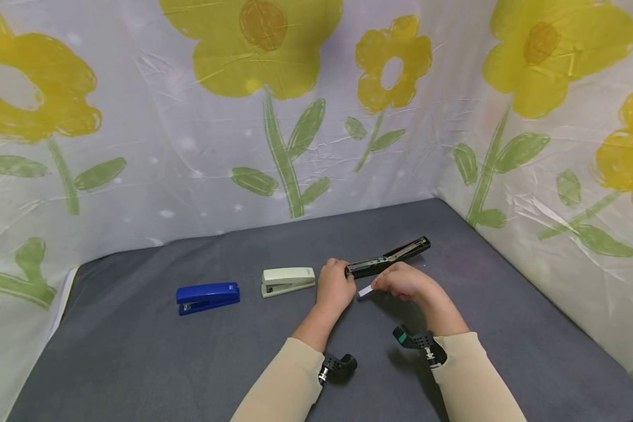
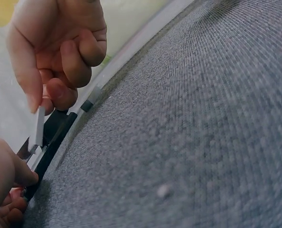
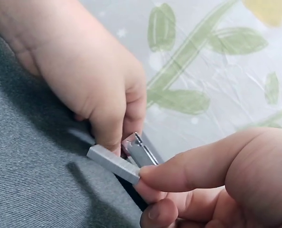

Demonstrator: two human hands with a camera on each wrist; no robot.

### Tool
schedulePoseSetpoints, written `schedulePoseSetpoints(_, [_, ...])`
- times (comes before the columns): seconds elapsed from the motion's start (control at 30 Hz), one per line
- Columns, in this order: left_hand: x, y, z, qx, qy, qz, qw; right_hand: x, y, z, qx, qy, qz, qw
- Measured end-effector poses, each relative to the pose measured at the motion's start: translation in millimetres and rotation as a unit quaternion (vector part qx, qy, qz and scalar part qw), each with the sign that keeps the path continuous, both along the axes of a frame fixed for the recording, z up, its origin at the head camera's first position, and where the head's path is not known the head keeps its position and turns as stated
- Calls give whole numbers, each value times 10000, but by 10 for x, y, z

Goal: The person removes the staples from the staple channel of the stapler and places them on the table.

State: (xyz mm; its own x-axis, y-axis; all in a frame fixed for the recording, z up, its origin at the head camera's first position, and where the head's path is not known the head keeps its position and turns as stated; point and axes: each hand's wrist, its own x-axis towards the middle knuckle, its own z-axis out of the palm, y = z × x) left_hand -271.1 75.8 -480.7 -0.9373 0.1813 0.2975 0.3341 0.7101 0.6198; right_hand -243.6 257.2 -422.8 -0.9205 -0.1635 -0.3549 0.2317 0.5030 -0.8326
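Observation:
A black stapler lies opened out on the dark cloth, its far part angled up to the right. My left hand grips the stapler's near end, thumb and fingers around it. Between thumb and fingertips my right hand pinches a strip of staples, just in front of the stapler. In the right wrist view the silvery strip of staples slants beside the stapler's metal channel, close to the left hand's thumb. Seen from the left wrist, the strip of staples points down toward the stapler.
A cream stapler stands left of my left hand, and a blue stapler is farther left. Dark grey cloth covers the table. Flower-printed sheets hang along the back and right side.

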Motion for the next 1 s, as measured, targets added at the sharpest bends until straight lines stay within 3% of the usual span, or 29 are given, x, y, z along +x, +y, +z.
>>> schedulePoseSetpoints(0.5, [-1,7,-18,76,-127,-37,9999,2,-78,-39,673,383,-179,9968])
schedulePoseSetpoints(0.73, [-1,3,-19,322,-318,-61,9990,-22,-90,-37,1471,452,-238,9878])
schedulePoseSetpoints(1.0, [-5,15,-25,491,-420,-7,9979,-15,-130,6,1906,445,-275,9803])
